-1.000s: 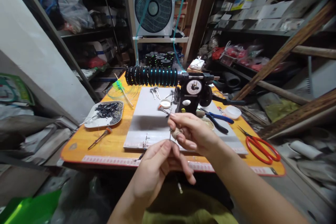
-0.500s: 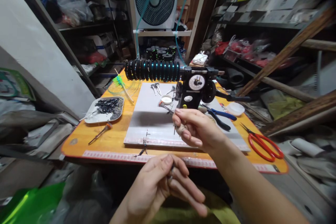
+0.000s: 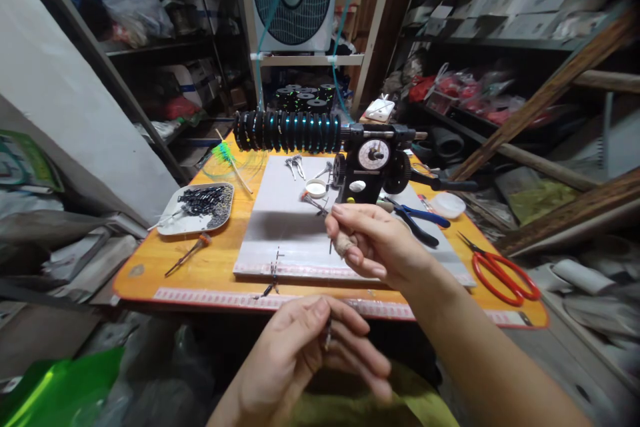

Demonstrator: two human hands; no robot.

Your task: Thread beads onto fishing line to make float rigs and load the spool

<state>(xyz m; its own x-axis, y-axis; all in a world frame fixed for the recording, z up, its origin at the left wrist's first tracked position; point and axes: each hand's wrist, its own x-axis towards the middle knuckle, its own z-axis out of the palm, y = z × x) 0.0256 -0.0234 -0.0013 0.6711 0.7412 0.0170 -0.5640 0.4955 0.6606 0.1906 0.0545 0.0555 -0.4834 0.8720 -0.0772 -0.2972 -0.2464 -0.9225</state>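
My left hand (image 3: 315, 353) is low in front of the table edge, thumb and forefinger pinched together, other fingers loosely extended. A small dark piece with shiny bits (image 3: 328, 333) hangs at its fingertips, too small to name. Above the board's front part, my right hand (image 3: 373, 240) is closed in a pinch; what it holds is too fine to make out. One of its fingers has a beige wrap (image 3: 343, 244). Behind it on the white board (image 3: 275, 227) are an orange-tipped tool (image 3: 313, 201) and a small round dish (image 3: 316, 189). A thin dark line with small fittings (image 3: 273, 280) crosses the board's front edge.
A black machine with a dial (image 3: 373, 155) carries a row of spools (image 3: 287, 131). Blue-handled pliers (image 3: 423, 215) and red-handled scissors (image 3: 500, 273) lie right. A tray (image 3: 165, 223) of small black parts and a brush-like tool (image 3: 187, 255) lie left. Measuring tape (image 3: 210, 297) edges the table.
My left hand's fingers have spread slightly apart, and the small dark piece shows more. My right hand stays nearly still. The whole view has shifted slightly.
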